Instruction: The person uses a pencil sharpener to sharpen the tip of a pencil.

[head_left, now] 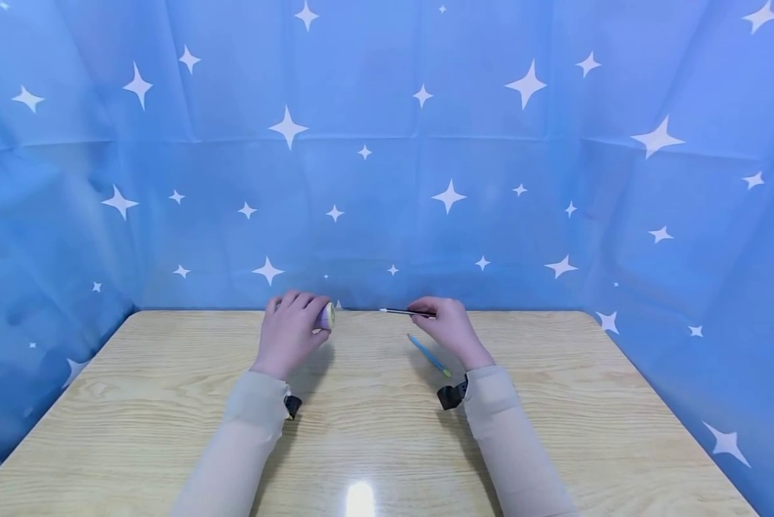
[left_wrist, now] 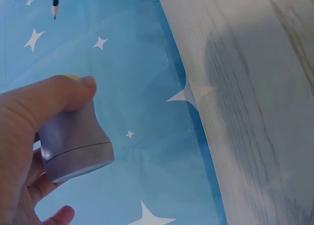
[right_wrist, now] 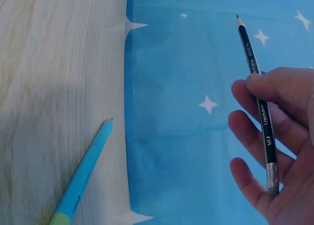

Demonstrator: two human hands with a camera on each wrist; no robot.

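Observation:
My left hand [head_left: 288, 332] grips a small purple pencil sharpener [left_wrist: 76, 137] between thumb and fingers, above the table's far edge. Its yellow end [head_left: 331, 316] faces right in the head view. Across a gap, my right hand [head_left: 450, 329] pinches a dark pencil [right_wrist: 264, 118] whose sharpened tip points left toward the sharpener. The pencil and sharpener are apart. In the right wrist view, the pencil's metal band and grey eraser end lie by the palm. A blue pencil [head_left: 429, 355] with a green end lies on the table below my right hand.
The wood-grain table [head_left: 361, 431] ends just beyond both hands. Behind it and along its sides hangs a blue curtain [head_left: 374, 179] with white stars. A bright light reflection shows near the table's front.

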